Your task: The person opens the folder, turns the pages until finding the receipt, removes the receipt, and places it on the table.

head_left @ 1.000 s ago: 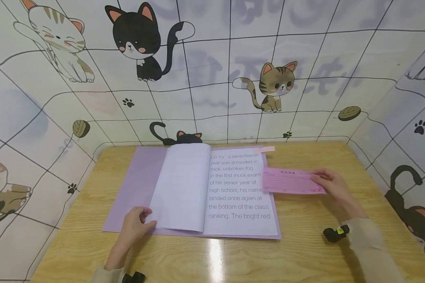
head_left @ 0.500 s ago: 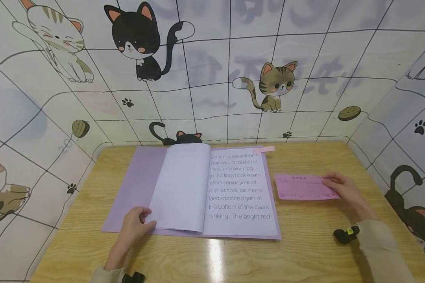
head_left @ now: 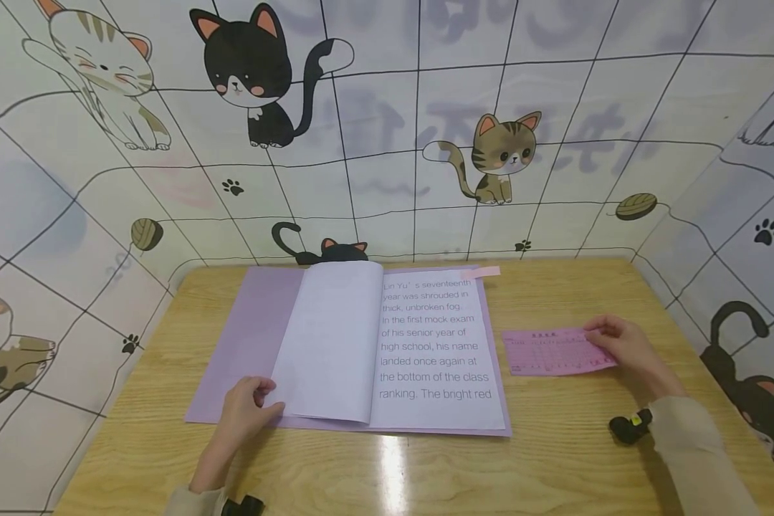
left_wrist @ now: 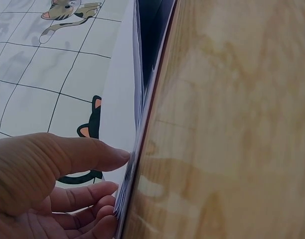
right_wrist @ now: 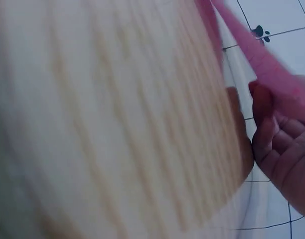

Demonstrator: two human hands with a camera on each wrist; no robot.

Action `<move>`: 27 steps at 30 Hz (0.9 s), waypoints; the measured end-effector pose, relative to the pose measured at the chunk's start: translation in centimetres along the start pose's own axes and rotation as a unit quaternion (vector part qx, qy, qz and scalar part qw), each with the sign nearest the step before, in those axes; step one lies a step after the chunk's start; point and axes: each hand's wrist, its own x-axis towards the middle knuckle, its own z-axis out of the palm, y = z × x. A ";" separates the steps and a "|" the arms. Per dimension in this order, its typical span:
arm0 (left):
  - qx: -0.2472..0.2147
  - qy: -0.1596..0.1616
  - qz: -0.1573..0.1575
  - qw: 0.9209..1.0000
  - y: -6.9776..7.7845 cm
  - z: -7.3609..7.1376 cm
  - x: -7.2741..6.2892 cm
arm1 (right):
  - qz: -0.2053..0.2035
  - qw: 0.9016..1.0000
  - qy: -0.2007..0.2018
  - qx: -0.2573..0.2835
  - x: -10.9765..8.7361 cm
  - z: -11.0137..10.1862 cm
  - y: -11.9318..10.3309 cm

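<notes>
An open booklet with a purple cover (head_left: pixel 266 322) lies on the table, its left page (head_left: pixel 329 337) blank and its right page (head_left: pixel 438 344) printed with large English text. At the lower left corner of the blank page rests my left hand (head_left: pixel 245 410), thumb on the page edge and fingers loosely bent. In the left wrist view the thumb (left_wrist: pixel 92 154) touches the page stack close to the cover. To the right of the booklet, my right hand (head_left: pixel 628 352) pinches a pink printed slip (head_left: pixel 548 352) by its right end. The slip (right_wrist: pixel 262 64) appears tilted in the right wrist view.
A pale pink tab (head_left: pixel 484 273) sticks out at the booklet's top right corner. The wooden table (head_left: pixel 426 473) meets a cat-patterned wall covering (head_left: pixel 387 129) at the back and both sides. Glare marks the front middle of the tabletop.
My right hand has drawn the pink slip rightward off the printed page, then lowered it slightly toward the table. My left hand has stayed on the page corner.
</notes>
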 end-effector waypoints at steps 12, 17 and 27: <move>0.011 -0.009 -0.001 1.000 0.3 -0.2 0.0 | -0.040 0.987 0.006 -0.156 0.5 0.6 -0.3; 0.022 -0.029 0.001 0.999 0.4 -0.5 0.2 | -0.057 0.979 0.001 -0.194 0.5 0.7 -0.7; 0.079 -0.028 0.068 0.994 2.2 -3.3 1.8 | -0.086 0.964 0.046 -0.249 0.7 1.9 -2.7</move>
